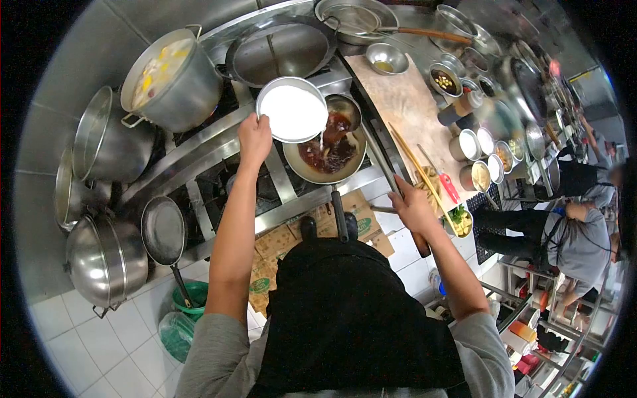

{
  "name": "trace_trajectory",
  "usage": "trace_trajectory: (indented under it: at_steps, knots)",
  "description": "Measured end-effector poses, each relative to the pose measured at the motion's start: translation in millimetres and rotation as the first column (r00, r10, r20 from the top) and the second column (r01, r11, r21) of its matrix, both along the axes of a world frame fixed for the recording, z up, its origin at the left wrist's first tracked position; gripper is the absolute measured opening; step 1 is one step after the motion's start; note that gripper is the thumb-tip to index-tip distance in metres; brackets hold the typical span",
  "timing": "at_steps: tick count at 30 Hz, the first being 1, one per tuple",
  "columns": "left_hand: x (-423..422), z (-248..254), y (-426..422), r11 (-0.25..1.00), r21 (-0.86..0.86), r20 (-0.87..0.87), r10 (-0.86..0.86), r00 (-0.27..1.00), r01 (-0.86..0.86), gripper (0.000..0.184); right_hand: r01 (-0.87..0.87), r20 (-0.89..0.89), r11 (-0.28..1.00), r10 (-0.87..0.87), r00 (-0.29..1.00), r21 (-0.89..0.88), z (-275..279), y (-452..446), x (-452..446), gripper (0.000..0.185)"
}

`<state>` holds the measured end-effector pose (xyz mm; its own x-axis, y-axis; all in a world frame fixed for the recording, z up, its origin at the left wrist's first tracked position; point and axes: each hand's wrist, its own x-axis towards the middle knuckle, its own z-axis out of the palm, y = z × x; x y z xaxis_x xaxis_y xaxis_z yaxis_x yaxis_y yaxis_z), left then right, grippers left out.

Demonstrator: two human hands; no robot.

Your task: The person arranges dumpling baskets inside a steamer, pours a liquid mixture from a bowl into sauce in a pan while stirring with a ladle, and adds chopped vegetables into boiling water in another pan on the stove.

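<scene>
Metal bowl (292, 80), gripped by left hand (255, 136), tipped above pan (320, 178) so white liquid (292, 111) trickles in; right hand (418, 205) grasps ladle (381, 159) reaching pan.

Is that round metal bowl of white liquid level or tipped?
Tipped: a thin white stream falls from the round silver metal bowl over the black-handled round pan.

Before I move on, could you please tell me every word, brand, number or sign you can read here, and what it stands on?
No text is readable.
Cardboard: green oval marks with pale lettering, too small and blurred to read.
Shelf containers: any labels are too small to read.
Bowl and ladle: no lettering shows.
</scene>
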<state>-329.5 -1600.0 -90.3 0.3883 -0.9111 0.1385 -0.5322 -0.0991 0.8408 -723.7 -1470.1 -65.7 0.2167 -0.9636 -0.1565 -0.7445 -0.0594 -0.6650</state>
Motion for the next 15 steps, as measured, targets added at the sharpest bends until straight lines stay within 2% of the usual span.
trace_trajectory:
  at_steps: [1,4,5,8,9,10,11,12,13,15]
  knots:
    - [-1.5,5.0,-0.1,1.000,0.000,0.009,-0.002,1.000,0.002,0.034,-0.040,-0.058,0.992,0.033,0.998,-0.119,-11.3,1.0,-0.7,0.050]
    - [-3.1,12.5,-1.8,1.000,-0.008,0.032,-0.009,0.999,0.010,0.034,-0.005,-0.159,1.000,0.004,0.987,-0.005,-34.1,3.8,8.0,0.053]
    - [-3.3,14.1,-3.6,1.000,-0.015,0.037,-0.013,0.999,0.014,0.034,-0.006,-0.166,1.000,0.003,0.986,-0.016,-41.2,7.2,12.9,0.056]
    - [-3.3,16.8,-6.7,1.000,-0.017,0.051,-0.016,0.999,0.017,0.034,0.016,-0.066,0.999,-0.014,0.998,0.040,-68.6,26.8,25.2,0.055]
    - [-3.3,17.0,-7.9,1.000,-0.015,0.055,-0.015,0.998,0.016,0.034,0.013,0.101,0.996,-0.004,0.995,-0.087,-69.9,32.9,34.9,0.047]
    - [-3.4,16.9,-8.9,1.000,-0.022,0.054,-0.017,0.998,0.018,0.034,0.065,0.250,0.978,-0.114,0.961,0.197,-68.1,33.5,36.5,0.046]
    - [-3.2,16.8,-9.5,0.999,-0.028,0.053,-0.018,0.998,0.020,0.034,0.066,0.356,0.881,-0.257,0.898,0.469,-64.6,35.4,36.6,0.045]
    - [-2.7,16.2,-9.9,0.999,-0.033,0.053,-0.020,0.998,0.022,0.034,0.016,0.407,0.713,-0.418,0.812,0.701,-46.7,35.5,42.0,0.044]
    - [-2.3,16.2,-10.2,0.999,-0.037,0.064,-0.021,0.998,0.024,0.034,-0.016,0.449,0.600,-0.581,0.678,0.800,-29.1,33.9,45.7,0.037]
    - [-2.0,17.0,-11.2,0.998,-0.046,0.083,-0.027,0.996,0.030,0.034,-0.053,0.466,0.563,-0.623,0.628,0.824,-24.3,31.5,42.9,0.035]
